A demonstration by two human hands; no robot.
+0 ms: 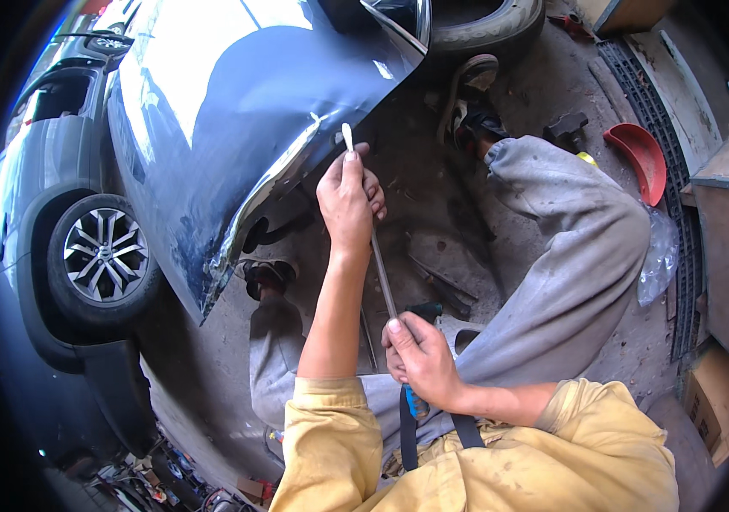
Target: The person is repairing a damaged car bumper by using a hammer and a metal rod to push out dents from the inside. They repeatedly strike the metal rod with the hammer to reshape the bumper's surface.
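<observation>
Rod [383, 275]: right hand [422, 358] clasps its rear, left hand [349, 200] its front, tip [347, 136] near the crumpled car panel [253, 111] ahead. Step, presumably: tip placement. Next move calls for steady aim.

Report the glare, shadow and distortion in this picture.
Head view: harsh white glare washes out the upper part of the dark car panel; head view: shadow dulls the floor below it; head view: fisheye curvature bows the parked car near the rim, while the left hand and right hand look fairly sharp.
</observation>
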